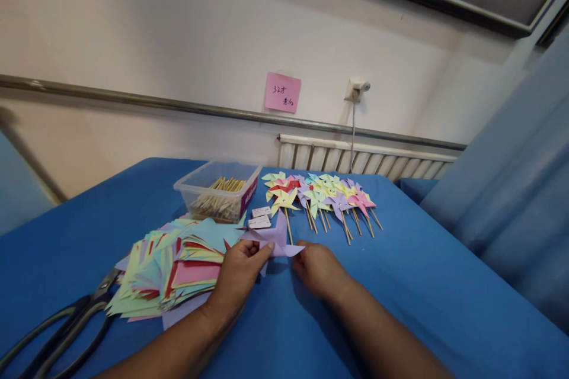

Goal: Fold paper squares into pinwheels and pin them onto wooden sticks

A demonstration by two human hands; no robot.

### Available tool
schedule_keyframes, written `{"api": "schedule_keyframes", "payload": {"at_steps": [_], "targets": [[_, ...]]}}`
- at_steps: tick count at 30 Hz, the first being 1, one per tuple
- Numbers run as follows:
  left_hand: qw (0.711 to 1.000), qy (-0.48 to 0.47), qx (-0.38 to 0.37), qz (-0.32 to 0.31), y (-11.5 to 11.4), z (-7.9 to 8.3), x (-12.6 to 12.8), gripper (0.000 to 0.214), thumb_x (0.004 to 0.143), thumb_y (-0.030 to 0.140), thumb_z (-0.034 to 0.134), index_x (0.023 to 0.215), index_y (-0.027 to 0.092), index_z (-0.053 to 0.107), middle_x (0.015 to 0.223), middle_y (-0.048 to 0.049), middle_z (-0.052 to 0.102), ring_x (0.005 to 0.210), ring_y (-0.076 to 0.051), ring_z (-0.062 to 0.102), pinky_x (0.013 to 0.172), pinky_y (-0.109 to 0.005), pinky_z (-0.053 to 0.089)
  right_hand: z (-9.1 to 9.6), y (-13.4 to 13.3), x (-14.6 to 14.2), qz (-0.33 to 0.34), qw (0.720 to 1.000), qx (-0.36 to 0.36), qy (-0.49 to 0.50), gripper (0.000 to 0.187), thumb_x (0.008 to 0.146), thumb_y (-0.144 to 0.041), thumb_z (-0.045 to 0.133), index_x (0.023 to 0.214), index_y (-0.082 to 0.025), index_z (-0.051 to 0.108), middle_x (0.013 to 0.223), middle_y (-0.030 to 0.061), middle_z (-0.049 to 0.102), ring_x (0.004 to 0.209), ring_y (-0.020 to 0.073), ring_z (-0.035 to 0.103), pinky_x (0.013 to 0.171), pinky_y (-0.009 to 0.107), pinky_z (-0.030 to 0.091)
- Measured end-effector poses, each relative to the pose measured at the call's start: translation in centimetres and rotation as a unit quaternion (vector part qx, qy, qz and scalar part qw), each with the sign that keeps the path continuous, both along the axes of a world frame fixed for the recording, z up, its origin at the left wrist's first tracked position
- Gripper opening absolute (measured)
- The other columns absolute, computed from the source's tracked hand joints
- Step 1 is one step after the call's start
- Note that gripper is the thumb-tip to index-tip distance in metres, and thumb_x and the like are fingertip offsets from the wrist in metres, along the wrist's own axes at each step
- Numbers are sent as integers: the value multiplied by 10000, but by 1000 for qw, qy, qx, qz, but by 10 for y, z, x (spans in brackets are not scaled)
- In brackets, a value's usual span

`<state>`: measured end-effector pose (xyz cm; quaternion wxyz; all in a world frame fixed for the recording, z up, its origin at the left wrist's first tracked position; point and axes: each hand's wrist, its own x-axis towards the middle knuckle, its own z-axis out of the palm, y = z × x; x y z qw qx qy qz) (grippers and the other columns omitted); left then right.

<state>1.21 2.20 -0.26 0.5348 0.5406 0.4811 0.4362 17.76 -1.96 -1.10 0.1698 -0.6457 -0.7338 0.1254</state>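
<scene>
A purple paper pinwheel (278, 235) with folded vanes is pinched in my left hand (242, 269), the thumb pressed near its middle. Close by on the right, my right hand (317, 269) has its fingers curled together beside the tip of one vane. What those fingers hold, if anything, is hidden. Left of my left hand lies a messy pile of coloured paper sheets (178, 263). Two small white boxes (260, 222) rest just behind the pinwheel.
A clear plastic tub (191, 192) holds wooden sticks (226, 185). Finished pinwheels on sticks (340, 204) lie in a group at the back of the blue-covered table (413, 302). Large dark-handled scissors (84, 308) lie at the left. A radiator (355, 157) runs along the wall.
</scene>
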Motion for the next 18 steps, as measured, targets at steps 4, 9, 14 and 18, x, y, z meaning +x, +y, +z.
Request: {"api": "schedule_keyframes", "payload": {"at_steps": [4,9,14,18], "targets": [[1000,-4,-6,-6,-1,1,0,321,593,450,710,682,147,654,570,-1,619,493,-129,527,446,-215,385,-5,3,-1,20,999,2,-29,191,771,-126,491,848,-154,664,850,90,678,714,187,590,599,260,349],[1000,1,-13,6,-2,2,1,316,601,449,704,681,149,647,556,4,618,474,-124,520,437,-212,379,-9,6,-3,11,996,-15,-90,215,785,-145,500,891,-128,687,870,130,674,719,211,600,609,274,372],[1000,9,-10,2,-1,0,0,347,590,474,705,676,144,645,560,1,617,486,-132,529,438,-214,379,-3,4,-2,-15,993,-8,-121,208,789,-178,507,903,-150,679,882,120,667,732,224,616,597,273,383],[1000,5,-8,-3,0,-2,-1,348,599,474,704,689,143,647,570,0,617,488,-129,528,439,-212,374,1,2,0,-21,993,0,-114,190,786,-206,524,894,-174,677,873,98,668,738,215,622,596,262,390]]}}
